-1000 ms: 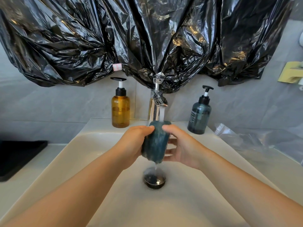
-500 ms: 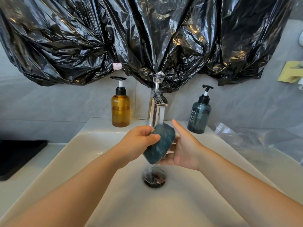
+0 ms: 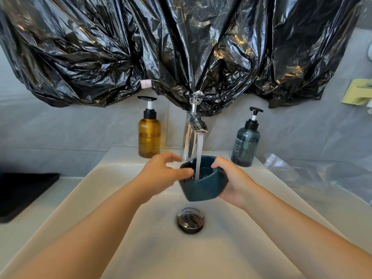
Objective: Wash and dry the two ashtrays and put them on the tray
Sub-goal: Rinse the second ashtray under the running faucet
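While the stream (image 3: 199,158) from the tap (image 3: 191,137) falls straight into its bowl, the dark teal ashtray (image 3: 203,188) is held mouth-up over the sink (image 3: 112,164), above the drain plug (image 3: 190,220) and not touching the bottom. The right hand (image 3: 233,184) grips its right side, with the fingers curled over the rim. The left hand (image 3: 161,174) is loose and spread, one finger touching the left rim rather than closing on it. This reads as the rinsing of one ashtray, so the task looks early: drying and placing are not yet done. Next, I judge, the wet glazed piece needs tipping to empty it, with a firm two-handed hold since it is likely slippery, and then a wipe dry. No cloth or towel shows, and the second ashtray is nowhere in view. A flat black thing (image 3: 22,194) on the bench at the left edge may be the tray, but it is cut off. Whether the bowl is clean inside is hard to tell through the water. Crumpled black plastic (image 3: 181,47) covers the wall above and hides whatever is behind it.
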